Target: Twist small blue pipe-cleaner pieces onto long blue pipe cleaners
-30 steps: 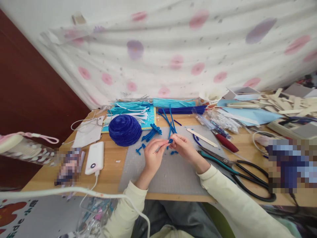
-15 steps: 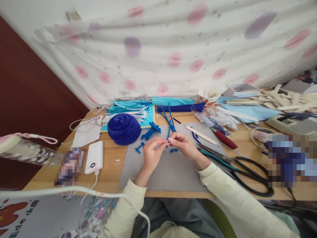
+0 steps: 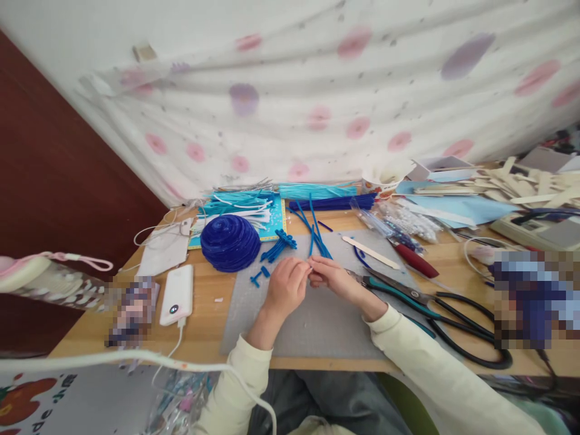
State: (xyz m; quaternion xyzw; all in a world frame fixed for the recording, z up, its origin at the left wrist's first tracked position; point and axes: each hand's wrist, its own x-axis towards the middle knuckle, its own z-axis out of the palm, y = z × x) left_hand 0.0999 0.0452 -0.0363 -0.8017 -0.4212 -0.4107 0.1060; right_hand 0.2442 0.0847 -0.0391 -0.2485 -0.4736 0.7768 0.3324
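1. Seen from my remote seat, my left hand (image 3: pixel 286 290) and right hand (image 3: pixel 338 281) meet over a gray gridded cutting mat (image 3: pixel 299 332), fingertips pinched together around a small piece (image 3: pixel 310 269) mostly hidden by the fingers. The two-sided pinch appears chosen for fine control; I cannot tell the piece's full shape.

2. Loose blue fuzzy stems (image 3: pixel 312 232) lie just beyond my fingers, apparently placed for an easy reach. A gathered blue fuzzy bundle (image 3: pixel 280 244) and short blue fuzzy pieces (image 3: pixel 260 277) sit off to the left, seemingly set aside from the loose lengths.

3. Large scissors with black loop handles (image 3: pixel 414 294) rest partly under my right forearm, blades toward the hands and handles toward my right side, likely for a quick grip. A flat pale wooden stick (image 3: pixel 369 252) lies above them, near a red-handled tool (image 3: pixel 414 260).

4. The mat probably shields the light wooden tabletop (image 3: pixel 203 332). At its upper left rests a dark blue coiled dome (image 3: pixel 230 241); dark blue stems (image 3: pixel 335 203) and turquoise stems (image 3: pixel 317 191) line the back by colour.

5. A white floral curtain (image 3: pixel 294 90) hangs behind, beside a reddish-brown panel (image 3: pixel 54 181) at left.
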